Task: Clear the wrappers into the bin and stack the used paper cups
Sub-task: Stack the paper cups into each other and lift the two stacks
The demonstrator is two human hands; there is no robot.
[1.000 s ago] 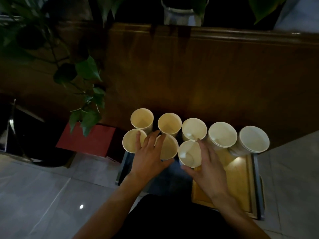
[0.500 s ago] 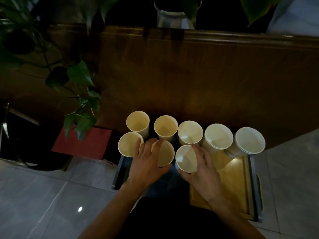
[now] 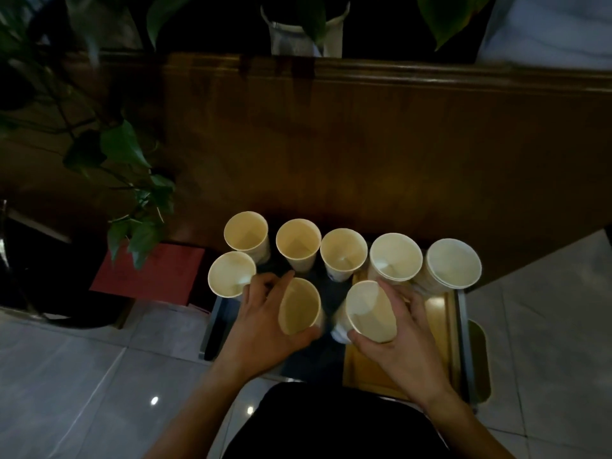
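Observation:
Several cream paper cups stand on a low tray in front of me. My left hand grips one paper cup, lifted and tilted toward me. My right hand holds another paper cup, also raised and tilted. Behind them stand a back row of single cups, a front-left cup, and two nested cup stacks at the right. No wrappers or bin show.
A dark wooden cabinet rises right behind the tray. A leafy plant and a red box sit to the left, a black stand beyond them. Grey floor tiles surround the tray.
Both hands have closed on a front cup each and lifted them off the tray toward me, tilting them. The other cups have stayed in place.

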